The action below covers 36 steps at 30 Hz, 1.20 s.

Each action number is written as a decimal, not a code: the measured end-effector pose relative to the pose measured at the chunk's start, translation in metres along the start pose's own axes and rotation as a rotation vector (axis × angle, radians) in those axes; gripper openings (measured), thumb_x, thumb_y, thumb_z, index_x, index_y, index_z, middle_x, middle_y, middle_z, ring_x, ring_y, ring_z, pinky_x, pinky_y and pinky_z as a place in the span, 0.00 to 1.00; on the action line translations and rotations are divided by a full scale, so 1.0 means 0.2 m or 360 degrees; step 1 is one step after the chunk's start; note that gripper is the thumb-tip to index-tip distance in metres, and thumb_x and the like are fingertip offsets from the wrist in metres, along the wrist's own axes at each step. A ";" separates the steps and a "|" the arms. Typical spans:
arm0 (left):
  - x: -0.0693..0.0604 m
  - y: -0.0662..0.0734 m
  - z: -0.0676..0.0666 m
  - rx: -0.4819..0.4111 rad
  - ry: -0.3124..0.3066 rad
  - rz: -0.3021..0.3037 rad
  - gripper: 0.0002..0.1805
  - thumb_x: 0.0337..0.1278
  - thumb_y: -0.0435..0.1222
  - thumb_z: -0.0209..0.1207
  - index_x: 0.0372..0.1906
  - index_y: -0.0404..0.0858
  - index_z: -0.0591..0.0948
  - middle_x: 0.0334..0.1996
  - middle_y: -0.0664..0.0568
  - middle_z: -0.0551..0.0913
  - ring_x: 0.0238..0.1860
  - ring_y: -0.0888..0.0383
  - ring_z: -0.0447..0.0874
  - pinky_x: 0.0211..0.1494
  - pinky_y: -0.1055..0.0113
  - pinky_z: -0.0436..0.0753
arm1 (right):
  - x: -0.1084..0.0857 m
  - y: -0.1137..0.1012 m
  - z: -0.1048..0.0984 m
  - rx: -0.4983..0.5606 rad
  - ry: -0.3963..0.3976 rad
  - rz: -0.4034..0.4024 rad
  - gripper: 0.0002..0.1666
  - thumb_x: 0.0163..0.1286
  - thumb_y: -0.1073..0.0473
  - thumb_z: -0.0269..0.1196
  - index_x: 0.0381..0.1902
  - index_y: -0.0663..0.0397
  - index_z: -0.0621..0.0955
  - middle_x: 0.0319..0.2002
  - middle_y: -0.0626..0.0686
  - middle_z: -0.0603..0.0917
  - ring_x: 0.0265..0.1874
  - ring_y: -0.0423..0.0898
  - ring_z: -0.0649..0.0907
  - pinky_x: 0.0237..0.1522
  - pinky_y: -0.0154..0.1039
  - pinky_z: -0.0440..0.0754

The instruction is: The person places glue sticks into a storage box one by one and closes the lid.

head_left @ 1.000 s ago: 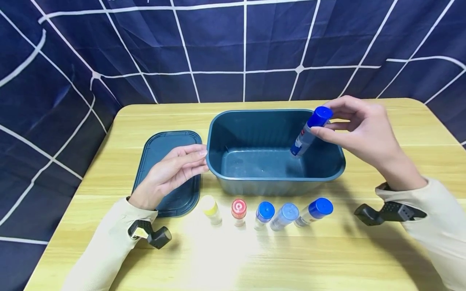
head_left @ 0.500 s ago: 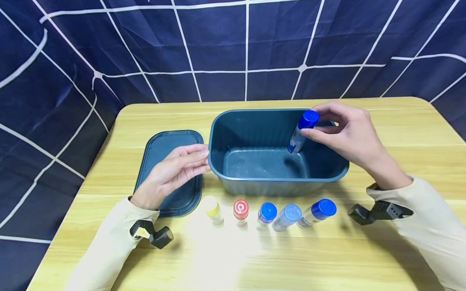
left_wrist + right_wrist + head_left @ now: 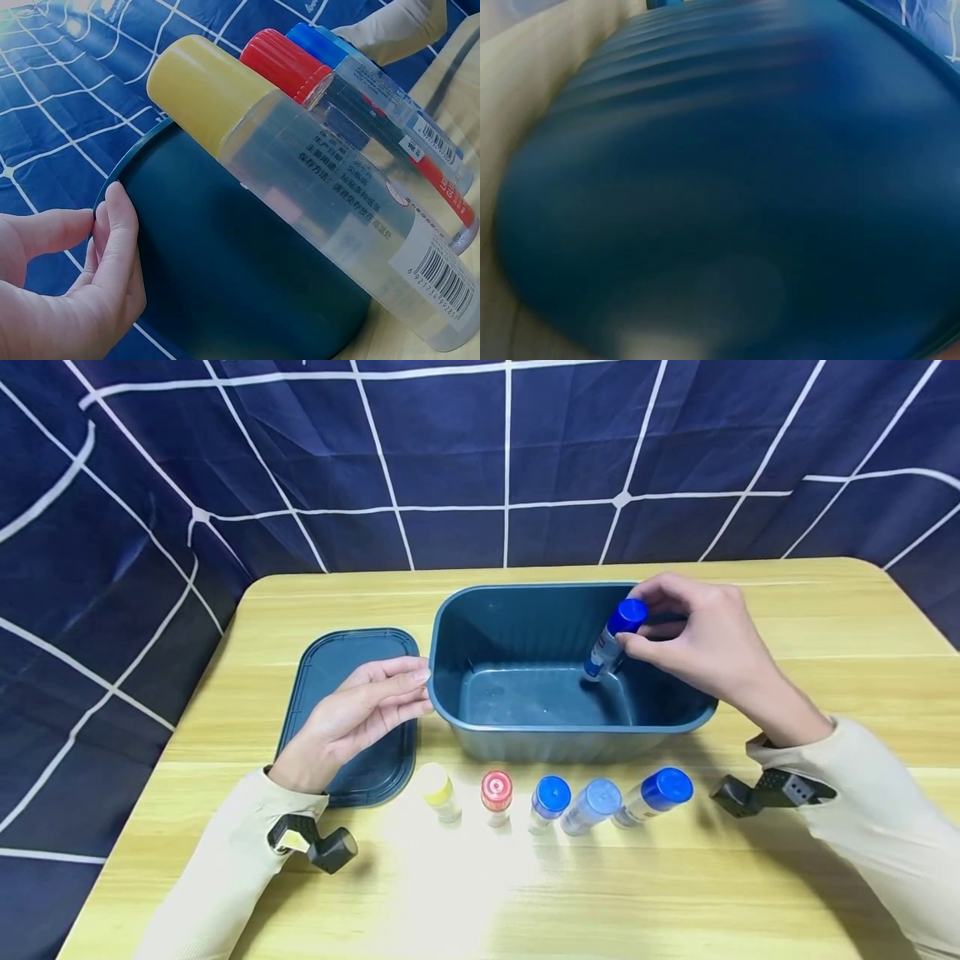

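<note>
My right hand (image 3: 705,631) pinches a blue-capped bottle (image 3: 606,647) between thumb and fingers, tilted inside the dark teal bin (image 3: 570,739), near its right end. The bottle's lower end is close to the bin floor; contact cannot be told. At the bin's left end, my left hand (image 3: 356,718) holds the rim with thumb and fingertips, also visible in the left wrist view, hand (image 3: 97,255) against bin (image 3: 225,255). The right wrist view shows mostly the bin's outer wall (image 3: 727,172), not the bottle.
In front of the bin stand several capped bottles: yellow (image 3: 439,793), red (image 3: 496,793), blue (image 3: 551,800), light blue (image 3: 592,806) and dark blue (image 3: 660,792). A teal lid (image 3: 375,768) lies left, partly under the left hand. A dark blue gridded cloth (image 3: 450,460) hangs behind.
My right hand has moved left and slightly toward me, carrying the blue-capped bottle farther into the bin. The left hand keeps its place at the rim.
</note>
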<state>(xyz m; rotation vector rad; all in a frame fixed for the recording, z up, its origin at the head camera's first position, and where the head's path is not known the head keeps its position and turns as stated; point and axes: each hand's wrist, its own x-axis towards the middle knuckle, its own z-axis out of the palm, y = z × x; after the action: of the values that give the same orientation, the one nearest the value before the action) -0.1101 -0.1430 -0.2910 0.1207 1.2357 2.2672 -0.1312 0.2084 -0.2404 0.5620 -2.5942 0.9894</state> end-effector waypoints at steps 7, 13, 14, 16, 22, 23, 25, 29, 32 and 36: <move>0.01 -0.01 0.00 0.0002 -0.0021 0.0023 0.07 0.67 0.24 0.51 0.45 0.31 0.78 0.35 0.45 0.84 0.36 0.57 0.85 0.47 0.66 0.84 | 0.02 -0.01 -0.01 -0.0196 -0.0134 0.0046 0.20 0.53 0.63 0.73 0.43 0.64 0.81 0.37 0.64 0.86 0.34 0.59 0.87 0.38 0.49 0.85; 0.00 0.00 0.00 -0.0027 -0.0011 0.0009 0.07 0.66 0.24 0.52 0.44 0.31 0.79 0.33 0.46 0.84 0.35 0.57 0.85 0.46 0.67 0.84 | 0.04 -0.02 0.00 -0.0283 -0.0217 0.0042 0.18 0.53 0.63 0.72 0.42 0.64 0.81 0.35 0.63 0.86 0.33 0.58 0.86 0.37 0.55 0.84; 0.00 0.00 0.00 -0.0029 -0.0011 0.0009 0.07 0.66 0.24 0.52 0.44 0.31 0.79 0.33 0.46 0.84 0.35 0.57 0.85 0.46 0.67 0.84 | 0.04 -0.02 0.00 -0.0284 -0.0224 0.0039 0.18 0.53 0.63 0.71 0.41 0.65 0.81 0.35 0.63 0.86 0.33 0.58 0.86 0.37 0.55 0.84; 0.00 0.00 0.00 -0.0029 -0.0012 0.0010 0.07 0.66 0.24 0.52 0.43 0.31 0.79 0.33 0.46 0.84 0.35 0.57 0.85 0.46 0.67 0.84 | 0.04 -0.02 0.01 -0.0282 -0.0231 0.0038 0.17 0.53 0.64 0.71 0.41 0.64 0.81 0.34 0.63 0.86 0.33 0.58 0.86 0.37 0.54 0.84; -0.01 0.00 0.01 -0.0047 -0.0025 0.0012 0.08 0.66 0.23 0.52 0.43 0.32 0.79 0.33 0.46 0.84 0.35 0.57 0.85 0.47 0.66 0.84 | 0.04 -0.02 0.01 -0.0275 -0.0244 0.0039 0.16 0.54 0.65 0.69 0.40 0.65 0.80 0.34 0.64 0.86 0.34 0.58 0.86 0.38 0.54 0.84; 0.00 0.00 0.00 -0.0048 -0.0027 0.0012 0.08 0.66 0.23 0.52 0.43 0.32 0.79 0.33 0.46 0.84 0.35 0.57 0.85 0.47 0.66 0.84 | 0.04 -0.03 0.01 -0.0275 -0.0248 0.0042 0.16 0.54 0.66 0.69 0.41 0.65 0.80 0.34 0.64 0.86 0.34 0.58 0.86 0.38 0.54 0.84; -0.01 0.00 0.00 -0.0052 -0.0022 0.0013 0.07 0.66 0.23 0.52 0.43 0.32 0.79 0.33 0.47 0.83 0.34 0.57 0.85 0.47 0.67 0.84 | 0.04 -0.03 0.01 -0.0274 -0.0257 0.0047 0.16 0.55 0.66 0.68 0.42 0.66 0.80 0.35 0.64 0.86 0.35 0.58 0.86 0.39 0.54 0.84; 0.00 0.00 0.00 -0.0051 -0.0016 0.0003 0.07 0.66 0.24 0.52 0.43 0.32 0.79 0.33 0.46 0.83 0.34 0.57 0.85 0.46 0.67 0.84 | 0.03 -0.03 0.00 -0.0252 -0.0295 0.0059 0.19 0.56 0.66 0.68 0.45 0.67 0.79 0.38 0.65 0.85 0.37 0.59 0.86 0.41 0.55 0.83; 0.00 0.00 0.00 -0.0040 -0.0012 -0.0006 0.07 0.66 0.24 0.52 0.44 0.32 0.78 0.33 0.46 0.83 0.34 0.58 0.85 0.46 0.67 0.84 | 0.01 -0.04 -0.02 -0.0222 -0.0315 0.0094 0.21 0.59 0.65 0.68 0.49 0.67 0.77 0.41 0.66 0.84 0.40 0.60 0.85 0.44 0.56 0.82; 0.00 0.00 0.00 -0.0032 -0.0016 -0.0003 0.07 0.66 0.24 0.52 0.44 0.31 0.78 0.33 0.46 0.83 0.34 0.58 0.85 0.47 0.66 0.84 | -0.03 -0.07 -0.08 -0.0248 -0.0231 0.0070 0.22 0.60 0.64 0.68 0.51 0.63 0.77 0.43 0.64 0.84 0.42 0.59 0.85 0.45 0.54 0.81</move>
<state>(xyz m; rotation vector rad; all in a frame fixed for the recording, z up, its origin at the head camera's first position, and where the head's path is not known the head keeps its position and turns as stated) -0.1099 -0.1428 -0.2907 0.1234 1.2072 2.2741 -0.1181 0.2110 -0.2236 0.5577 -2.7925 0.7761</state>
